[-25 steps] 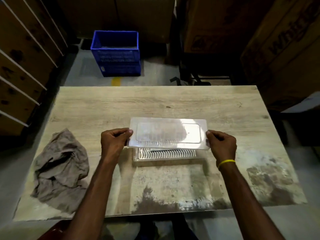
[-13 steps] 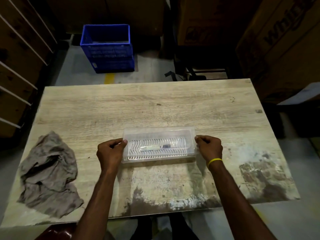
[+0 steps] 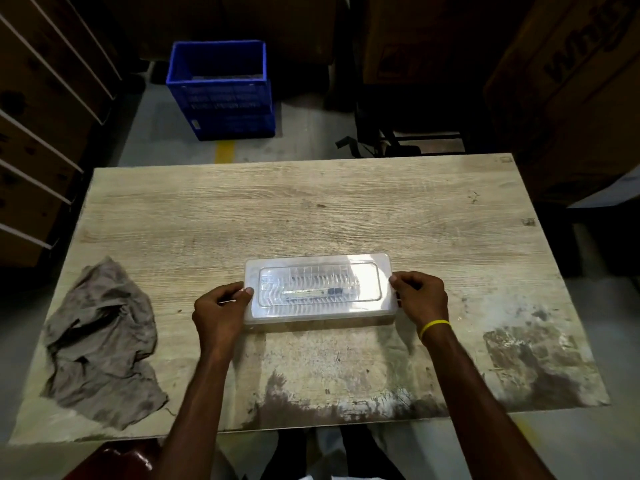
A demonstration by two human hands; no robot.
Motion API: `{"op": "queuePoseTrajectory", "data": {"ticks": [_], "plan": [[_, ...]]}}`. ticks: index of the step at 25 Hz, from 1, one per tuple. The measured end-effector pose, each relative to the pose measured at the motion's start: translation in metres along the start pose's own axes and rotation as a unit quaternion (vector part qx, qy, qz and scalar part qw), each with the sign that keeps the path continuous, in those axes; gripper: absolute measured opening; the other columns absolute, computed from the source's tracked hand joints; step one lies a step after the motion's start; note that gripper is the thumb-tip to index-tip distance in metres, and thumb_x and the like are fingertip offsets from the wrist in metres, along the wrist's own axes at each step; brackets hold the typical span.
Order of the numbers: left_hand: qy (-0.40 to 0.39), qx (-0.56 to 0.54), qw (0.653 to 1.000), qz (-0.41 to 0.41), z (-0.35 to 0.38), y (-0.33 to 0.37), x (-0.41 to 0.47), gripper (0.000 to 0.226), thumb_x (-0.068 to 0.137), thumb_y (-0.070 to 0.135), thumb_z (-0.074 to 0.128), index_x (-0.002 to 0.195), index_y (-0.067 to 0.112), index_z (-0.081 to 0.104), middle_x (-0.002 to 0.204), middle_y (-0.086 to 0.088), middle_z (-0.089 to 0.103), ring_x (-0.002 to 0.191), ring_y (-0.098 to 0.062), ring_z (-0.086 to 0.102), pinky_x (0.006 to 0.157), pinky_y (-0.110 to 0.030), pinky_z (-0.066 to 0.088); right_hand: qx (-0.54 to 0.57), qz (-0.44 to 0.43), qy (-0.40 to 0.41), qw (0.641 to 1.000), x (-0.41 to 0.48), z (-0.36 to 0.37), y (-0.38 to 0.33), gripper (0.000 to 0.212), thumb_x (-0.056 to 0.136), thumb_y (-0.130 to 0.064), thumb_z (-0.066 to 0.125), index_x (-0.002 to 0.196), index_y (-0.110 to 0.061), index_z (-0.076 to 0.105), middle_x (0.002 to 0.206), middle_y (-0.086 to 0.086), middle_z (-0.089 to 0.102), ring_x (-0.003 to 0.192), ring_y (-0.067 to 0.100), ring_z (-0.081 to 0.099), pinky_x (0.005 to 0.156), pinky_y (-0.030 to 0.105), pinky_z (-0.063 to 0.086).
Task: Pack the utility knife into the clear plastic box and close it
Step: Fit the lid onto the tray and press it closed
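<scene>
The clear plastic box point(image 3: 320, 271) lies flat on the wooden table point(image 3: 311, 209), its lid down over it. Through the lid the utility knife point(image 3: 311, 291) shows, lying lengthwise on the ribbed floor of the box. My left hand point(image 3: 221, 311) grips the box's left end, thumb on the lid. My right hand point(image 3: 420, 297), with a yellow band on the wrist, grips the right end.
A crumpled grey rag point(image 3: 100, 341) lies on the table's left side. A blue crate point(image 3: 221, 88) stands on the floor beyond the table. Cardboard boxes point(image 3: 571, 81) rise at the back right, wooden shelving point(image 3: 34, 116) at the left.
One second ago both hands held the lid lifted above the box. The lid now rests on the box, with both hands at its ends.
</scene>
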State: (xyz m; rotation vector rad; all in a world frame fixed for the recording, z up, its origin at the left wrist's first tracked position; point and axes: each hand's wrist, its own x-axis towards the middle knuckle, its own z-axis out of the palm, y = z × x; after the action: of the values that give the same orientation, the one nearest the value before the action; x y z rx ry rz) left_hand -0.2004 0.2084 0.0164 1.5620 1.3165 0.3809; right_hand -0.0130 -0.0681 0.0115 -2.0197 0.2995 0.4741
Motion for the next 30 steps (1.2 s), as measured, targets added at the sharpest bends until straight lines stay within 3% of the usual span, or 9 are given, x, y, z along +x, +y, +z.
{"op": "queuePoseTrajectory", "data": {"ticks": [2, 4, 7, 9, 13, 20, 24, 27, 30], "plan": [[-0.011, -0.013, 1.000, -0.021, -0.003, -0.006, -0.001, 0.020, 0.076, 0.024, 0.086, 0.093, 0.017, 0.080, 0.083, 0.008, 0.075, 0.081, -0.012, 0.071, 0.082, -0.041, 0.061, -0.001, 0.025, -0.009, 1.000, -0.001, -0.002, -0.001, 0.008, 0.075, -0.029, 0.084, 0.070, -0.024, 0.079, 0.081, 0.004, 0.079, 0.084, 0.028, 0.075, 0.084, 0.050, 0.061], [-0.025, -0.032, 0.997, -0.064, -0.008, -0.013, -0.002, 0.017, 0.074, 0.027, 0.087, 0.085, 0.015, 0.080, 0.082, -0.002, 0.078, 0.077, -0.022, 0.074, 0.076, -0.042, 0.063, 0.006, 0.079, -0.039, 0.996, -0.006, -0.007, -0.001, 0.022, 0.068, -0.031, 0.090, 0.074, -0.013, 0.080, 0.077, 0.009, 0.077, 0.071, 0.029, 0.074, 0.071, 0.045, 0.064], [-0.064, -0.114, 0.981, -0.145, -0.015, -0.017, -0.007, 0.019, 0.073, 0.018, 0.088, 0.082, 0.005, 0.078, 0.082, -0.014, 0.078, 0.069, -0.025, 0.076, 0.063, -0.032, 0.064, 0.083, 0.149, -0.081, 0.982, -0.021, -0.011, 0.003, 0.027, 0.068, -0.016, 0.092, 0.073, 0.004, 0.074, 0.068, 0.021, 0.069, 0.054, 0.030, 0.066, 0.053, 0.038, 0.062], [-0.086, -0.175, 0.964, -0.178, -0.018, -0.017, -0.013, 0.018, 0.073, 0.010, 0.086, 0.084, 0.000, 0.076, 0.082, -0.016, 0.078, 0.068, -0.023, 0.076, 0.059, -0.027, 0.062, 0.131, 0.159, -0.081, 0.975, -0.030, -0.012, 0.005, 0.020, 0.070, -0.005, 0.088, 0.068, 0.005, 0.071, 0.063, 0.022, 0.064, 0.046, 0.026, 0.062, 0.049, 0.031, 0.059], [-0.088, -0.246, 0.943, -0.208, -0.020, -0.016, -0.020, 0.016, 0.076, -0.001, 0.081, 0.090, -0.003, 0.074, 0.080, -0.012, 0.079, 0.073, -0.023, 0.077, 0.059, -0.026, 0.062, 0.188, 0.181, -0.079, 0.962, -0.036, -0.014, 0.002, 0.014, 0.071, 0.006, 0.083, 0.061, 0.002, 0.073, 0.057, 0.019, 0.066, 0.043, 0.022, 0.062, 0.046, 0.026, 0.057], [-0.066, -0.242, 0.949, -0.190, -0.015, -0.014, -0.023, 0.008, 0.078, -0.004, 0.078, 0.083, 0.000, 0.073, 0.073, -0.008, 0.077, 0.065, -0.018, 0.075, 0.056, -0.023, 0.060, 0.206, 0.185, -0.058, 0.959, -0.039, -0.008, 0.008, 0.011, 0.072, 0.006, 0.082, 0.077, 0.007, 0.073, 0.054, 0.015, 0.068, 0.043, 0.020, 0.062, 0.049, 0.029, 0.060], [-0.102, -0.255, 0.938, -0.211, -0.017, -0.015, -0.022, 0.004, 0.083, -0.003, 0.073, 0.087, -0.003, 0.072, 0.086, -0.017, 0.074, 0.068, -0.021, 0.074, 0.056, -0.023, 0.061, 0.201, 0.195, -0.064, 0.958, -0.038, -0.007, 0.011, 0.018, 0.075, 0.004, 0.081, 0.087, 0.012, 0.071, 0.058, 0.019, 0.064, 0.047, 0.024, 0.059, 0.055, 0.034, 0.062], [-0.140, -0.260, 0.927, -0.232, -0.021, -0.011, -0.019, 0.002, 0.087, -0.004, 0.069, 0.087, -0.003, 0.070, 0.096, -0.022, 0.072, 0.081, -0.028, 0.071, 0.062, -0.028, 0.064, 0.185, 0.203, -0.080, 0.958, -0.040, -0.010, 0.008, 0.022, 0.077, 0.002, 0.081, 0.092, 0.013, 0.070, 0.069, 0.024, 0.063, 0.052, 0.025, 0.057, 0.054, 0.032, 0.060], [-0.152, -0.176, 0.951, -0.204, -0.022, -0.008, -0.013, 0.009, 0.085, 0.005, 0.074, 0.094, 0.008, 0.073, 0.101, -0.019, 0.074, 0.082, -0.027, 0.070, 0.064, -0.033, 0.063, 0.152, 0.187, -0.085, 0.967, -0.036, -0.011, 0.002, 0.029, 0.075, -0.005, 0.084, 0.099, 0.005, 0.070, 0.074, 0.022, 0.063, 0.055, 0.023, 0.055, 0.052, 0.029, 0.050]]}}
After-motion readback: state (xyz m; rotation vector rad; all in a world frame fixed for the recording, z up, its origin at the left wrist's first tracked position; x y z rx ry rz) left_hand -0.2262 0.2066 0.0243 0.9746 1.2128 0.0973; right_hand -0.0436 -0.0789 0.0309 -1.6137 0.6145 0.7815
